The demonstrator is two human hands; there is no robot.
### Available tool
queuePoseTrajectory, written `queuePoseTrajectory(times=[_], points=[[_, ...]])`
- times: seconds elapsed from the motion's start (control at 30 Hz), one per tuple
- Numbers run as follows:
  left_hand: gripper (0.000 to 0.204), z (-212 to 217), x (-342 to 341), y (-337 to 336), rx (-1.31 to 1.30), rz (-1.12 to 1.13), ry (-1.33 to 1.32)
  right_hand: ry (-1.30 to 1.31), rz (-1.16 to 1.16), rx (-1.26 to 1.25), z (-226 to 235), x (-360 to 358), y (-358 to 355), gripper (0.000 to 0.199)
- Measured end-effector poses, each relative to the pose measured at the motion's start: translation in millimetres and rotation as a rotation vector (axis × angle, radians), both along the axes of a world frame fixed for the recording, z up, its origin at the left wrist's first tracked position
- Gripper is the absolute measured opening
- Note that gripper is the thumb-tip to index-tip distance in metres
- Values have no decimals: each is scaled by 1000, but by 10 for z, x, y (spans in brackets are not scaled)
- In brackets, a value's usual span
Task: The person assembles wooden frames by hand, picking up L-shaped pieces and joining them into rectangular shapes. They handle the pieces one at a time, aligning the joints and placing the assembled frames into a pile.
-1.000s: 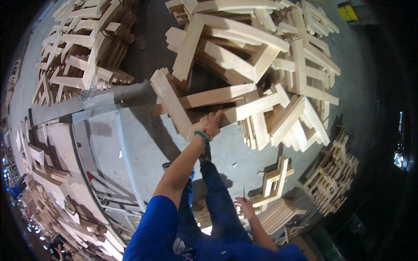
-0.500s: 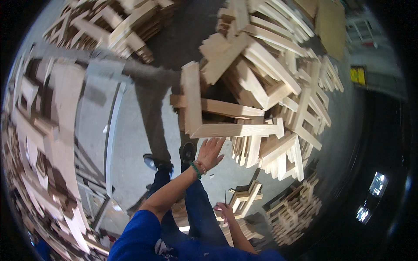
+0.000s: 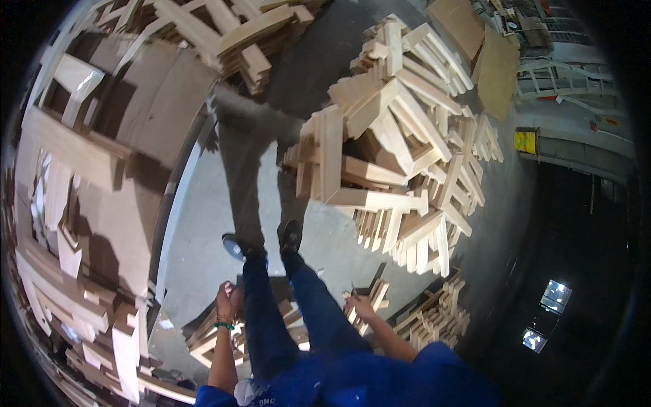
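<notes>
My left hand (image 3: 228, 302), a beaded bracelet at its wrist, hangs beside my left leg with its fingers curled in. A small pale spot shows at the fingertips, too small to name. On the other side, my right hand (image 3: 363, 308) is closed on a thin dark stick-like tool (image 3: 353, 291), its kind unclear. Ahead of my feet, apart from both hands, stands a large pile of pale wooden frames (image 3: 407, 169). One L-shaped wooden frame (image 3: 373, 198) lies at its near left edge.
To the left is a table-like board (image 3: 159, 102) with more wooden frame parts (image 3: 68, 146). Another wood stack (image 3: 247, 41) stands at the far left. Frame pieces (image 3: 203, 336) lie close by my legs; a lower stack (image 3: 441, 312) sits near right. Brown sheets (image 3: 498, 74) are at the back right.
My left hand has left the near edge of the L-shaped frame and dropped back beside my left leg, its fingers now curled. The view has turned. The right hand keeps the thin tool.
</notes>
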State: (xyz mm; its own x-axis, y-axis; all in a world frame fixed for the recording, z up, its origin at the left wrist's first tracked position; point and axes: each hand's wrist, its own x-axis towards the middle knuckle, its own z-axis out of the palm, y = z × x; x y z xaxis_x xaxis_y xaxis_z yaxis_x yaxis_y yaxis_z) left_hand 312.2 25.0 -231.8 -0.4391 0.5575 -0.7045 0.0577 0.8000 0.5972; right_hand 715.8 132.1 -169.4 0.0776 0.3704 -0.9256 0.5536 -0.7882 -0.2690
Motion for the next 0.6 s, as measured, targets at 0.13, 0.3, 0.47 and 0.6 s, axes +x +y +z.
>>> queuePoseTrajectory(times=[0.13, 0.3, 0.47, 0.6], points=[[51, 309, -184, -632, -89, 175, -34, -82, 169, -56, 225, -192, 133, 37], [55, 1085, -147, -1250, -244, 102, -66, -187, 376, -6, 541, -200, 235, 34], [52, 1583, -81, -1858, -403, 174, -85, -292, 396, -6, 685, -631, 553, 32], [49, 1785, -219, -2088, -348, 301, -64, -149, 427, 110, 760, -1066, 878, 36]])
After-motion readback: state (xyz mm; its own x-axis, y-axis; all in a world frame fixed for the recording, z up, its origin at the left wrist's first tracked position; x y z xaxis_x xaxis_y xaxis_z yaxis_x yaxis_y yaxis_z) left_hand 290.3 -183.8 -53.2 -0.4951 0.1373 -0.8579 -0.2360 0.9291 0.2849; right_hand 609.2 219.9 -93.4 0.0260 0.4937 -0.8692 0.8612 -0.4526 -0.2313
